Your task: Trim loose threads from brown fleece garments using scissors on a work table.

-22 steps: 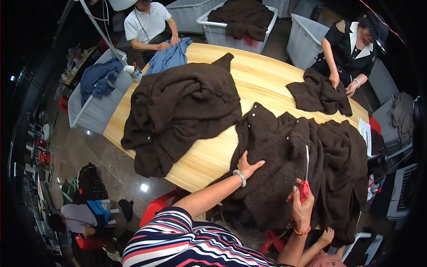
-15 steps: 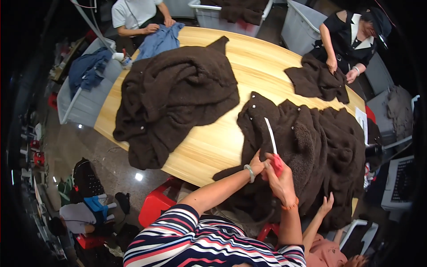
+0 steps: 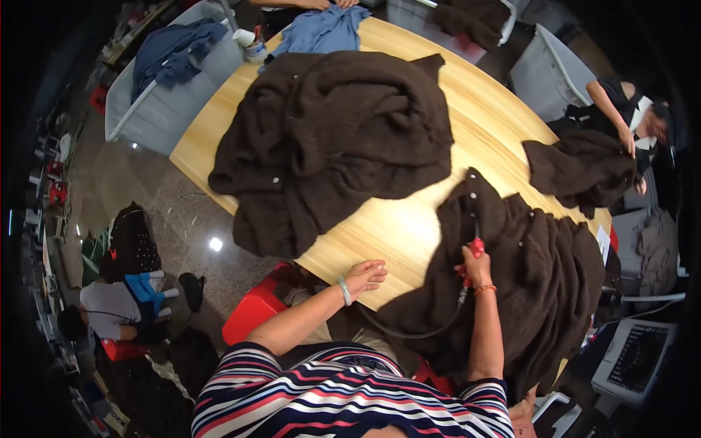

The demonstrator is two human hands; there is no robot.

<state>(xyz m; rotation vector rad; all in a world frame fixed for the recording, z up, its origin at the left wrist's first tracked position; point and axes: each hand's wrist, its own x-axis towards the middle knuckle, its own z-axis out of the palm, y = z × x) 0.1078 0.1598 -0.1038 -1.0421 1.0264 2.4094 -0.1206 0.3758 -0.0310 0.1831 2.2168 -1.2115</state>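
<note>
A dark brown fleecy garment [image 3: 511,285] lies bunched over the right part of the table, with small shiny round studs along its edge. My right hand [image 3: 477,269] is closed around a red hand tool [image 3: 477,247] just over this garment. A dark hose [image 3: 431,335] runs from the tool's lower end, bending left toward my body. At the near table edge, my left hand [image 3: 365,279] hovers with its fingers loosely stretched, apart from the garment; I see nothing held in it. A second brown fleecy pile [image 3: 336,131] covers the table's left part.
The wooden table [image 3: 409,219] has a red stool [image 3: 255,303] at its near edge. A co-worker at the right handles brown cloth [image 3: 580,171]; another at the back handles blue cloth [image 3: 318,29]. Grey bins [image 3: 551,69] stand around, and a white bottle [image 3: 252,45] sits at the far left.
My left hand has moved left, away from the tool and my right hand. The narrow white strip beyond the tool no longer shows. The whole view has shifted.
</note>
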